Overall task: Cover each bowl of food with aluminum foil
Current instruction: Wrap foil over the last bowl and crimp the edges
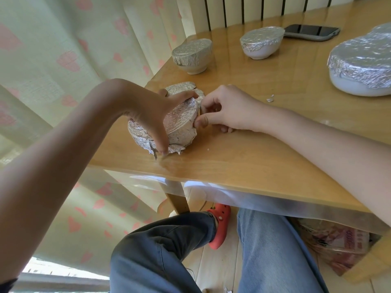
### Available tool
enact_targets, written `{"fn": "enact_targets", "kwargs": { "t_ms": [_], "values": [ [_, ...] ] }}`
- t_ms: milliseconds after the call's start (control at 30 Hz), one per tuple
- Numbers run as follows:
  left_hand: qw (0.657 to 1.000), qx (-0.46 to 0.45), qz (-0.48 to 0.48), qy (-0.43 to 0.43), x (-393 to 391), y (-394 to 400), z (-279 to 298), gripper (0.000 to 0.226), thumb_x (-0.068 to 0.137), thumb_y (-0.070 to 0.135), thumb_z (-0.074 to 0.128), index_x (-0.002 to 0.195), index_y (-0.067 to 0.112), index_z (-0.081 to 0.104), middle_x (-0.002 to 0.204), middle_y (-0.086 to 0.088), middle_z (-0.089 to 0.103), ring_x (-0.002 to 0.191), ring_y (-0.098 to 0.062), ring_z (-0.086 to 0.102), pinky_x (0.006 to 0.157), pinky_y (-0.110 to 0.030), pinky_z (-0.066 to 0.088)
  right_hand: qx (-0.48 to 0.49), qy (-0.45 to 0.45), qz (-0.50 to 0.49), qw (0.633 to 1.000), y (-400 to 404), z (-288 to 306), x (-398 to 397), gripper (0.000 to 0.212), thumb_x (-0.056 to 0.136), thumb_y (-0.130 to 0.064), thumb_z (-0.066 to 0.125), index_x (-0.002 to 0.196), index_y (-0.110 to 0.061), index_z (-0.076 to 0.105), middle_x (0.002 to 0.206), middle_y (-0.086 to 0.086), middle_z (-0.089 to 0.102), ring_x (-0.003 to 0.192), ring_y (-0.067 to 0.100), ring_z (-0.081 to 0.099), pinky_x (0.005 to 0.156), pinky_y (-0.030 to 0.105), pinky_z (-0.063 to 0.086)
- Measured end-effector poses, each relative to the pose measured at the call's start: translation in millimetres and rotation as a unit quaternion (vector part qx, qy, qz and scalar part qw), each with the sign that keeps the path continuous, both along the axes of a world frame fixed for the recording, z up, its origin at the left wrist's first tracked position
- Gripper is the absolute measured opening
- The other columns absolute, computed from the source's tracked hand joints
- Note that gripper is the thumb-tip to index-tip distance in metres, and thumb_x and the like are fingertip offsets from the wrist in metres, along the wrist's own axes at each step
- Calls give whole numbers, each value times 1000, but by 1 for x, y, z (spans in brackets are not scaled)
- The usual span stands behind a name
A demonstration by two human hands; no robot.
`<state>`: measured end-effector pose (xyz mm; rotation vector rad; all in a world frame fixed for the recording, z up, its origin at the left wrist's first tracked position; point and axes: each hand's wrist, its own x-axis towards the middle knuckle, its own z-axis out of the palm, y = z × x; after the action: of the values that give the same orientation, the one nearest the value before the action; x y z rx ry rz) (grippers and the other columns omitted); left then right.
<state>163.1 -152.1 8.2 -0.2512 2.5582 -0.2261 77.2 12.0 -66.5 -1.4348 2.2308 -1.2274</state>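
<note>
A foil-wrapped bowl (pixel 179 123) stands near the left front corner of the wooden table (pixel 243 157). My left hand (pixel 152 111) spans its top, fingers spread over the foil with the thumb down at the loose foil hem. My right hand (pixel 222 111) pinches the foil at the bowl's right rim. Behind this bowl lies a piece of foil (pixel 182 87), partly hidden. Three other foil-covered bowls stand farther back: a small one (pixel 192 56), a white one (pixel 262 42) and a large white one (pixel 364 66) at the right.
A dark phone (pixel 311 31) lies at the back of the table. A small foil scrap (pixel 270 98) sits right of my right hand. A curtain with pink hearts hangs left. My legs and an orange shoe (pixel 220 225) are under the table edge.
</note>
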Motion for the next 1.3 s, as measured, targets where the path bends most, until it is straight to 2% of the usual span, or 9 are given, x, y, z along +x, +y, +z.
{"fn": "enact_targets", "kwargs": {
  "t_ms": [133, 267, 400, 500, 567, 667, 867, 1067, 1300],
  "values": [
    [1000, -1, 7, -4, 0, 2, 1, 142, 50, 47, 92, 132, 66, -23, 149, 0, 16, 132, -32, 34, 102, -42, 42, 73, 15, 16, 997, 15, 17, 6, 41, 69, -50, 77, 70, -11, 65, 51, -3, 58, 47, 15, 56, 43, 27, 48],
    [1000, -11, 9, -1, 1, 3, 1, 141, 47, 50, 91, 128, 68, -23, 149, -2, 16, 128, -32, 38, 101, -45, 44, 158, 266, -37, 950, 12, 17, 32, 59, 61, -75, 67, 64, -16, 58, 61, -5, 51, 59, 13, 47, 50, 26, 33],
    [1000, -11, 12, -1, 1, 3, 1, 138, 49, 49, 92, 123, 72, -21, 149, -1, 16, 122, -33, 44, 99, -48, 47, 146, 400, -66, 903, 7, 9, 37, 52, 82, -66, 52, 78, -15, 51, 71, -1, 45, 67, 23, 40, 62, 29, 31],
    [1000, -15, 13, -5, 0, 3, 2, 137, 48, 49, 92, 121, 73, -22, 150, -2, 14, 119, -34, 45, 97, -49, 48, 90, 506, -102, 852, 6, 0, 35, 55, 64, -63, 75, 70, -10, 62, 50, 7, 49, 45, 26, 54, 49, 22, 24],
    [1000, -17, 14, -8, 1, 4, 2, 139, 47, 50, 92, 122, 71, -23, 151, -3, 13, 118, -34, 46, 97, -49, 48, 60, 495, -114, 859, 3, -7, 33, 55, 52, -58, 85, 62, -10, 59, 39, 6, 47, 30, 23, 47, 46, 17, 19],
    [1000, -14, 18, -11, 1, 4, 2, 139, 46, 51, 90, 122, 70, -25, 149, -2, 13, 111, -33, 48, 94, -49, 51, 6, 480, -78, 874, 4, -11, 31, 48, 61, -48, 84, 66, -8, 57, 39, 7, 48, 30, 24, 47, 45, 18, 21],
    [1000, -15, 22, -14, 0, 4, 1, 140, 47, 49, 90, 124, 71, -25, 152, -1, 9, 114, -31, 44, 94, -50, 51, -30, 435, -36, 899, 7, -13, 23, 37, 83, -45, 46, 70, -13, 59, 47, 5, 55, 36, 25, 51, 46, 20, 25],
    [999, -22, 20, -17, -1, 4, 2, 137, 43, 53, 90, 110, 75, -27, 151, -2, 11, 117, -36, 47, 93, -50, 51, 42, 320, -28, 946, 9, -4, 21, 24, 91, -45, 56, 82, -22, 59, 65, -8, 52, 68, 22, 51, 60, 30, 30],
    [999, -39, 22, -27, 1, 8, 3, 143, 49, 51, 88, 126, 65, -31, 151, -1, 10, 121, -33, 43, 96, -48, 50, 42, 176, -99, 979, 4, 10, 15, 42, 61, -56, 78, 61, -21, 55, 57, -12, 52, 58, 4, 46, 57, 28, 40]
  ]
}}
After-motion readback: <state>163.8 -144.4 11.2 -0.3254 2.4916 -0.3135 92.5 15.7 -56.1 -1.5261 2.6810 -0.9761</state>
